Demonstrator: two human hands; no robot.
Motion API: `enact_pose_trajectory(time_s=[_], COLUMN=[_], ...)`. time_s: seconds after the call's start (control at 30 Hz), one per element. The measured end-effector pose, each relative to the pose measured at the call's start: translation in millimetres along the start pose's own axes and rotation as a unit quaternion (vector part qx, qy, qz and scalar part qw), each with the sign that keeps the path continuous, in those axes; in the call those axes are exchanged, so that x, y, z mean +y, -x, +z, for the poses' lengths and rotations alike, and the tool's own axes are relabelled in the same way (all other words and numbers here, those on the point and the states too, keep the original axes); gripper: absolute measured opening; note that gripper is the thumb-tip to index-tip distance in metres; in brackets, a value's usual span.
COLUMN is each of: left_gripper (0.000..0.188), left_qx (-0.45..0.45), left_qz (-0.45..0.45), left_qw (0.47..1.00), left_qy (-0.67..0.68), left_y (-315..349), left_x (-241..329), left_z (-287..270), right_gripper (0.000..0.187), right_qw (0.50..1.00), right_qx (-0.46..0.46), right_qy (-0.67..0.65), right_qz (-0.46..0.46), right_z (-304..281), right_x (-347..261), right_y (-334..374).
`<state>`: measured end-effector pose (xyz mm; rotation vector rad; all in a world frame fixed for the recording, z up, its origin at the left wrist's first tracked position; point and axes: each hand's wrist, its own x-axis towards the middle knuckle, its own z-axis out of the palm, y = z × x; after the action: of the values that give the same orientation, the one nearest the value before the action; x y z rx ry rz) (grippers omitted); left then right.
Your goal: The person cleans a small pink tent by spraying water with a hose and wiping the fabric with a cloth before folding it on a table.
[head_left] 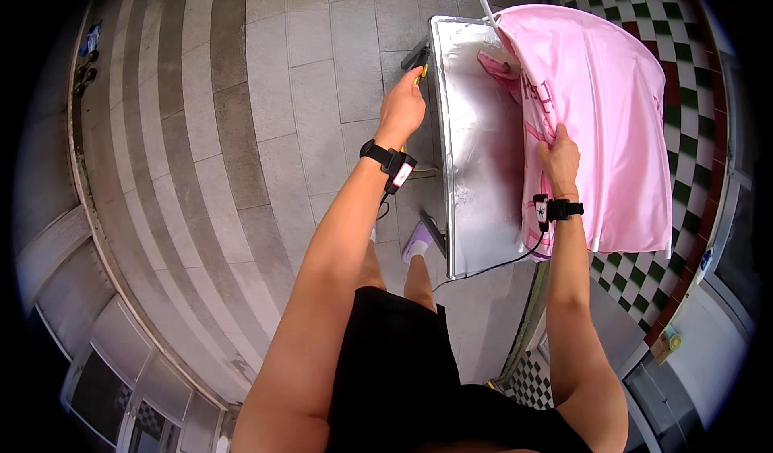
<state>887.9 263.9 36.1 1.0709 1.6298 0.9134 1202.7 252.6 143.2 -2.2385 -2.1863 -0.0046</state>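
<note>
My left hand [403, 113] is closed around a slim yellow and black object [419, 75] just off the left edge of a silver, foil-like tabletop [483, 171]. Most of that object is hidden by the fingers, so its kind is unclear. My right hand [561, 159] grips the near-left edge of a pink fabric cover [616, 123]. Thin white rods run through the cover, and one rod end [485, 6] sticks out at its far corner. The cover bulges over the right part of the tabletop, with a folded darker pink piece [501, 74] at its left side.
Dark supports [433, 231] show at the table's left side, close to my purple slipper [419, 239]. A black cord [515, 260] runs from my right wrist across the table corner. Green and white checkered tiles [644, 6] lie to the right, grey floor tiles [322, 99] to the left.
</note>
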Motion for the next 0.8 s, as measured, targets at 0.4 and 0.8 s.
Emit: enact_pose_trajectory(time_s=[0.4, 0.8], left_gripper=[0.039, 0.038], left_qx=[-0.119, -0.055], left_qz=[0.043, 0.077], left_qw=[0.992, 0.992], left_qy=[-0.003, -0.078], left_y=[3, -18], left_x=[59, 36], left_z=[41, 44], right_gripper=[0.037, 0.072], right_qw=[0.999, 0.964], right_qx=[0.042, -0.246], right_qy=[-0.009, -0.008], right_qz=[0.018, 0.102], right_z=[10, 118], right_x=[-16, -114], right_y=[-5, -47])
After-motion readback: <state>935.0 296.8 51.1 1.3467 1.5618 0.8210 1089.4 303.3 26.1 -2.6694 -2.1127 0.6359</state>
